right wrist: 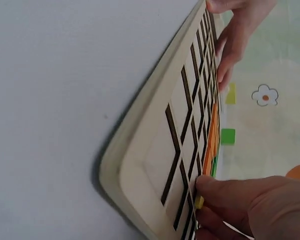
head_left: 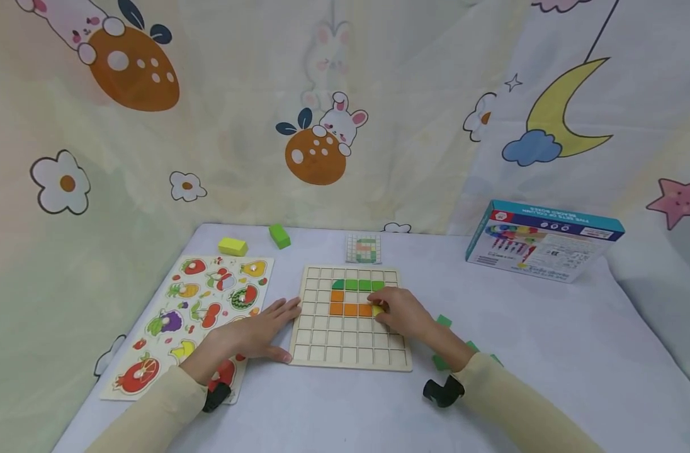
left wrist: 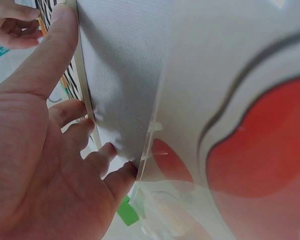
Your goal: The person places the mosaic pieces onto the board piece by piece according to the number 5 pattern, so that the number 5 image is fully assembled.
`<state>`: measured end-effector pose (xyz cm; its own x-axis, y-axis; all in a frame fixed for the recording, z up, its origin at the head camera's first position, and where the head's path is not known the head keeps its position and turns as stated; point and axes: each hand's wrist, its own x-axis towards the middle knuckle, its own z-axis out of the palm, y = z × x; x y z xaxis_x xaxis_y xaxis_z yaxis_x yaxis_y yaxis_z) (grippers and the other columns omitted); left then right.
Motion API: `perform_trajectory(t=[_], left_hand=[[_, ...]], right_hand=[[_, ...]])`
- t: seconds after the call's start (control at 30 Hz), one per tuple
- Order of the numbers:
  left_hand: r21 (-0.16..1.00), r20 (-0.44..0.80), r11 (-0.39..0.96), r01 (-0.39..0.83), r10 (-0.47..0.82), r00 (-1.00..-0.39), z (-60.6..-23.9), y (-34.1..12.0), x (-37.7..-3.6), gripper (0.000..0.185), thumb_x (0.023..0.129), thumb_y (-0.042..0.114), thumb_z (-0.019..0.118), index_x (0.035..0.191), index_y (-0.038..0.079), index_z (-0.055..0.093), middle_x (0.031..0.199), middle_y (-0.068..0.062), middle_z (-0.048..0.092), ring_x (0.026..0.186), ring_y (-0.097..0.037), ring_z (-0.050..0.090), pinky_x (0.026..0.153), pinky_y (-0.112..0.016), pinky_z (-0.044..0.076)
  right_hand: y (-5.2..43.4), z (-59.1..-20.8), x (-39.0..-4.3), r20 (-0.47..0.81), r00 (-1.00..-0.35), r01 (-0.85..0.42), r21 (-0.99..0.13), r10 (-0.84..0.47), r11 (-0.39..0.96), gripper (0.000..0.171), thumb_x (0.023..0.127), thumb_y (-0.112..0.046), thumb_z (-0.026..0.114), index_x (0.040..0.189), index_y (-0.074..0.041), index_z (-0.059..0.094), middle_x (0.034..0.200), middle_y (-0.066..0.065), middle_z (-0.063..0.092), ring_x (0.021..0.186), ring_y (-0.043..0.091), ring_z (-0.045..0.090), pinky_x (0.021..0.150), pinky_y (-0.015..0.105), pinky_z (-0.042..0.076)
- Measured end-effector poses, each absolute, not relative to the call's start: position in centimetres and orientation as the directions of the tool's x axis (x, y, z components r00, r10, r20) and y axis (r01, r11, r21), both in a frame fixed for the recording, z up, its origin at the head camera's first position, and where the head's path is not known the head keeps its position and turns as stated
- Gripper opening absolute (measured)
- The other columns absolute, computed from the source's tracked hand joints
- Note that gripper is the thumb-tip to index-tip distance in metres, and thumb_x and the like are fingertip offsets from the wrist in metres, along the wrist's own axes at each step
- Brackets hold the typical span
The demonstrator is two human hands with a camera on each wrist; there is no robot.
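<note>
A wooden grid board [head_left: 350,357] lies flat in the middle of the table. Green tiles [head_left: 364,285] form a row near its top, with orange tiles [head_left: 350,309] in an L shape below. My right hand [head_left: 404,313] is over the board's right side, thumb and fingertips pinching a small yellow tile [right wrist: 199,202] at the end of the lower orange row. Along the board's left edge, my left hand [head_left: 254,336] rests with fingers spread, its thumb [left wrist: 65,30] against the near part of that edge.
A fruit picture board [head_left: 175,343] lies on the left, partly under my left forearm. Behind are a yellow block [head_left: 233,246], a green block [head_left: 279,236] and a pattern card [head_left: 364,248]. A box [head_left: 540,242] stands back right; loose green tiles [head_left: 444,321] lie by my right forearm.
</note>
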<state>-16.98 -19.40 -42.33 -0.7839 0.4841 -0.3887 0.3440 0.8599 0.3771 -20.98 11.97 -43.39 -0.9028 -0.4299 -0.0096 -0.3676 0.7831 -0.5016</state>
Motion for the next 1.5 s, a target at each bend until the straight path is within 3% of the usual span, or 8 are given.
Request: perform_trajectory(t=[0.33, 0.63, 1.17, 1.5], left_hand=[[0.373, -0.393, 0.856, 0.357, 0.495, -0.775, -42.3, -19.2, -17.2, 0.095, 0.082, 0.045, 0.074, 0.155, 0.014, 0.021, 0.165, -0.002, 0.009, 0.151, -0.034, 0.007, 0.114, -0.053, 0.032], [0.373, -0.393, 0.858, 0.352, 0.49, -0.778, -42.1, -19.6, -17.1, 0.096, 0.082, 0.045, 0.074, 0.155, 0.014, 0.021, 0.165, -0.003, 0.009, 0.151, -0.034, 0.008, 0.112, -0.053, 0.034], [0.387, -0.379, 0.848, 0.362, 0.504, -0.776, -42.2, -19.3, -17.0, 0.094, 0.082, 0.043, 0.074, 0.155, 0.013, 0.022, 0.165, -0.004, 0.009, 0.151, -0.035, 0.008, 0.115, -0.053, 0.028], [0.39, -0.377, 0.849, 0.356, 0.5, -0.78, -42.1, -19.3, -16.9, 0.094, 0.082, 0.042, 0.075, 0.155, 0.012, 0.023, 0.165, -0.005, 0.009, 0.151, -0.035, 0.008, 0.115, -0.053, 0.029]], right_hand=[[19.7, -42.4, -20.9, 0.028, -0.911, -0.366, -0.513, -0.411, 0.776, 0.036, 0.086, -0.009, 0.071, 0.122, -0.009, 0.066, 0.11, 0.005, 0.07, 0.092, 0.016, 0.062, 0.086, 0.038, 0.055], [24.8, -43.4, -19.2, -0.049, -0.932, -0.284, -0.514, -0.358, 0.809, 0.04, 0.085, -0.014, 0.073, 0.123, -0.006, 0.065, 0.112, 0.006, 0.069, 0.1, 0.02, 0.062, 0.09, 0.043, 0.054], [23.7, -43.8, -18.9, 0.025, -0.93, -0.327, -0.509, -0.367, 0.796, 0.043, 0.084, -0.004, 0.071, 0.126, -0.005, 0.063, 0.113, 0.008, 0.069, 0.105, 0.025, 0.064, 0.091, 0.045, 0.053], [17.4, -42.9, -19.2, 0.044, -0.879, -0.429, -0.508, -0.475, 0.747, 0.043, 0.082, -0.007, 0.075, 0.124, -0.008, 0.065, 0.108, 0.002, 0.069, 0.098, 0.017, 0.063, 0.09, 0.039, 0.054]])
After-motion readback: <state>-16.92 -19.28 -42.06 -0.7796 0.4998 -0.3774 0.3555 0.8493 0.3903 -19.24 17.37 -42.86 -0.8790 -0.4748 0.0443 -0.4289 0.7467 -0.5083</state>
